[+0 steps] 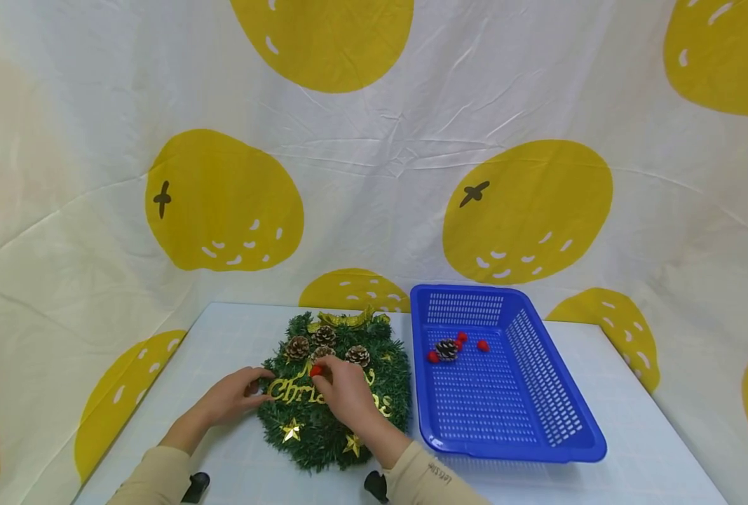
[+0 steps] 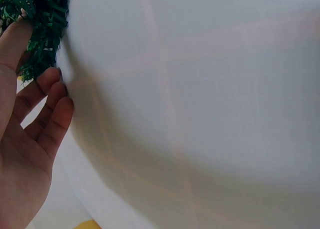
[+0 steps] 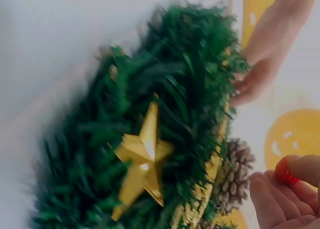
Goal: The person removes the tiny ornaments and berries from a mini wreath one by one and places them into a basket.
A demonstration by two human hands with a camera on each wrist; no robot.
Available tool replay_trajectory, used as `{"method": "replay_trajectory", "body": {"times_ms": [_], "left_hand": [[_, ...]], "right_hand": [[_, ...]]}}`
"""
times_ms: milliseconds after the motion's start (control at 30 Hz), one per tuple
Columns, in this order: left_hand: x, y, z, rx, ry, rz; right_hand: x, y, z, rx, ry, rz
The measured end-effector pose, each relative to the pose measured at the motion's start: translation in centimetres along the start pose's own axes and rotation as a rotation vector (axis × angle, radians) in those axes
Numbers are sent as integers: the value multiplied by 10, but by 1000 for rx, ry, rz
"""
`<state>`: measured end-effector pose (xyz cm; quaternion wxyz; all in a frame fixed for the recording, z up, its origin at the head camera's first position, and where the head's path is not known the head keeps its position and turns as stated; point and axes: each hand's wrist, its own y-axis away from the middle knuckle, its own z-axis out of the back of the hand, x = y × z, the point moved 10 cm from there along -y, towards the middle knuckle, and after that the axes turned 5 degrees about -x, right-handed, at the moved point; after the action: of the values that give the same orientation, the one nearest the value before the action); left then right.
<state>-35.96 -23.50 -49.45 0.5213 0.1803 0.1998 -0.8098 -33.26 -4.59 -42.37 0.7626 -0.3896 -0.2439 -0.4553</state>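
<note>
Green wreath (image 1: 323, 426) on table (image 1: 235, 337), long axis twelve-to-six, gold bow (image 1: 348, 320) at twelve; left hand (image 1: 228, 398), half-closed, grips nine-o'clock rim, right hand (image 1: 348, 398) pinches red ball (image 1: 315, 370). Blue basket (image 1: 487, 407), three o'clock: head view only

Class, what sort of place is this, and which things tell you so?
Probably an indoor craft corner: a decorated green wreath lies on a pale table, with a patterned cloth hung as a backdrop behind it.
</note>
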Motion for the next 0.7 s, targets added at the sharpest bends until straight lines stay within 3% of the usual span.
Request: {"method": "replay_trajectory", "body": {"times_ms": [333,700], "left_hand": [[0,-1,0,-2,-8,-10],[-2,0,0,5,-8,-9]], "right_hand": [[1,-12,28,-71,-4,-19],[0,-26,53,-81,-26,-92]]}}
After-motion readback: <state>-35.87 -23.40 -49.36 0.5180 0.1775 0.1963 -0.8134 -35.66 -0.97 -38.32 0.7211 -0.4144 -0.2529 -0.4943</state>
